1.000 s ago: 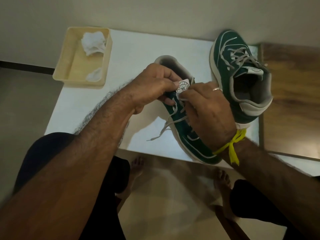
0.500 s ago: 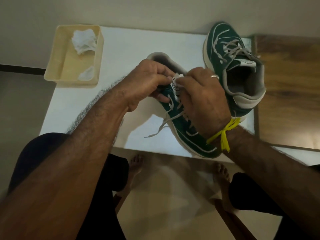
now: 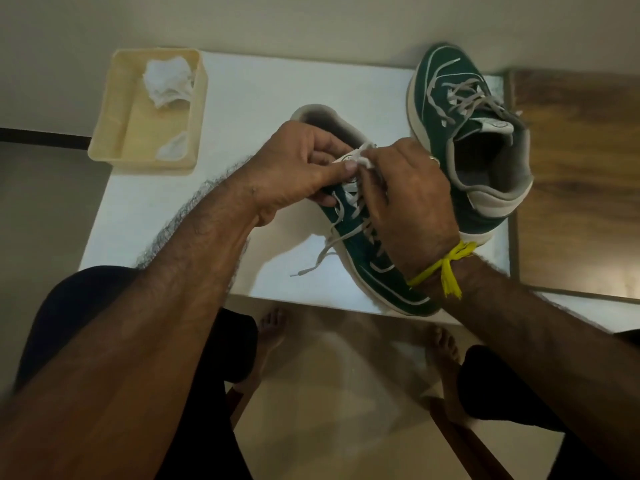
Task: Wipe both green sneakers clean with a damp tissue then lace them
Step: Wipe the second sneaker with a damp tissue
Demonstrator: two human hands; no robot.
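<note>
A green sneaker [image 3: 377, 271] with a white sole lies on the white table [image 3: 277, 95], toe toward me. My left hand [image 3: 298, 168] pinches its white tongue tab [image 3: 349, 157] from the left. My right hand [image 3: 405, 206] covers the lace rows, fingers curled on the grey lace [image 3: 332, 247] near the tongue; exactly what they pinch is hidden. One loose lace end trails left onto the table. The second green sneaker [image 3: 460, 133] stands at the back right, laced, heel toward me.
A cream tray [image 3: 114, 147] at the table's back left holds crumpled white tissues [image 3: 168, 81]. A wooden surface [image 3: 575, 181] adjoins the table on the right. My knees and bare feet are below the table's front edge.
Both hands stayed at the near sneaker's tongue, and the fingers shifted slightly on the tab and lace. The view moved a little; the sneakers did not.
</note>
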